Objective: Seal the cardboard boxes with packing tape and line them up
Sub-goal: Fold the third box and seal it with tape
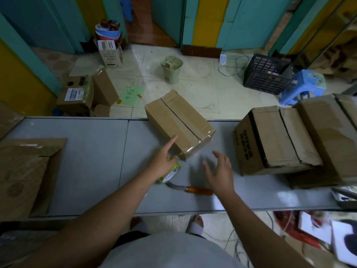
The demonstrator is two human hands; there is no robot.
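Observation:
A taped cardboard box [178,121] lies askew on the grey table [87,151], its far end hanging past the back edge. My left hand [164,161] is spread open at the box's near left corner, forefinger against its side. My right hand [219,171] hovers open just right of that corner, touching nothing. Beneath my left hand lies a green-and-white tape roll [170,175], partly hidden. Two larger boxes sit on the right: a nearer box [276,140] and one further right [328,132].
A knife [191,189] with an orange handle lies on the table between my wrists. Flattened cardboard [27,175] covers the table's left end. Beyond the table are a bin [172,69], a black crate [267,74], a blue stool [303,87] and floor boxes [77,95].

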